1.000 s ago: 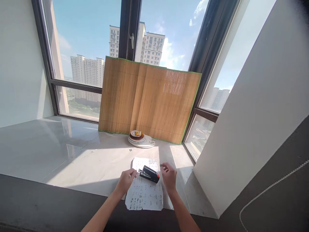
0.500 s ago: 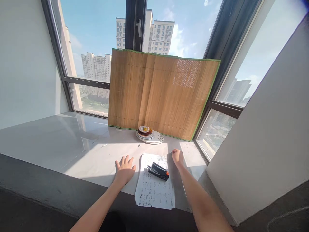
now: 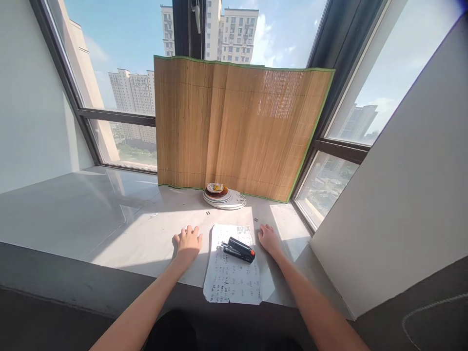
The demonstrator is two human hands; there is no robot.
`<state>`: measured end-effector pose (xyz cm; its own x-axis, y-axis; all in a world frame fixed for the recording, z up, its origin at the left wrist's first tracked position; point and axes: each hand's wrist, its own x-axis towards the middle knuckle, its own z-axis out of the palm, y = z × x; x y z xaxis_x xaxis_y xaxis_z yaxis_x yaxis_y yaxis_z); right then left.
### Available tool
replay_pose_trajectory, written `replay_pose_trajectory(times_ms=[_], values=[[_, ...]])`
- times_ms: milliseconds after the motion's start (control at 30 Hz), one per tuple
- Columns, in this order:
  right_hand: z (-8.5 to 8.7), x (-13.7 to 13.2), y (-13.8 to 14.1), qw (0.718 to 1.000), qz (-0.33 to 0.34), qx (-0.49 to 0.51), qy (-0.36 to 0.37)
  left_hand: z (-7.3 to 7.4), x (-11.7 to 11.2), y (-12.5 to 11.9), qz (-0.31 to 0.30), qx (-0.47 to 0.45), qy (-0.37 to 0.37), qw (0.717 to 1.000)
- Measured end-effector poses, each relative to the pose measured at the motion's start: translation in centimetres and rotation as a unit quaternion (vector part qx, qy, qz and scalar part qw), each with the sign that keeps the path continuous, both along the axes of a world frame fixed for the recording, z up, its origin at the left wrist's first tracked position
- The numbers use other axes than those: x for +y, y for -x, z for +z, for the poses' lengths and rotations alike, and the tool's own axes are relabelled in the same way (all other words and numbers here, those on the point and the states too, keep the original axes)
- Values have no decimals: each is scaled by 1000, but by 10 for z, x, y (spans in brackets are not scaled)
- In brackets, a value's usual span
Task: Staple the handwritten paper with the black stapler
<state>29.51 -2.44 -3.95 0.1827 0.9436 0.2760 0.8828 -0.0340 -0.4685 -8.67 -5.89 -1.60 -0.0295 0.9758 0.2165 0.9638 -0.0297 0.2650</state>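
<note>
Palm down on the pale sill, my left hand has its fingers spread and holds nothing. My right hand rests on the sill to the right of the paper, fingers slightly bent, with nothing seen in it. Between the hands lies a sheet of paper with handwriting, its near edge at the sill's front. A black stapler with an orange-red end lies on the paper. Just beyond my right hand is a pair of small dark strips. A similar pair of strips lies farther left.
Behind the paper stands a stack of plates, a small patterned dish on top. A bamboo mat with green edging leans upright against the window frame. A small pale scrap lies on the sill to the left.
My right hand has gone from a pinch to lying with loosened fingers, and the small dark strips now show beyond it. My left hand stays flat. The view has tilted down slightly.
</note>
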Motion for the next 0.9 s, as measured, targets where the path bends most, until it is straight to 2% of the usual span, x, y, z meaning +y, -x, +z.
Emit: replay_pose_trajectory(times_ms=[67,200,267,333,433,567,900], values=[[-3,-6,7,999,5,-33,5,8,27,1,-12,-7,-3,1000],[0,-7,12,997,6,-76,27,21,84,-2,-114,-26,4,993],[2,-5,10,995,4,-90,37,21,102,-6,-147,-36,4,988],[3,-4,9,994,2,-101,44,17,109,-12,-167,-45,5,985],[4,-5,9,993,-1,-110,51,5,102,-17,-169,-56,-1,984],[7,-7,10,993,2,-104,58,-7,80,-14,-142,-59,-14,988],[13,-10,14,997,0,-51,52,-8,21,-16,-109,-76,-9,991]])
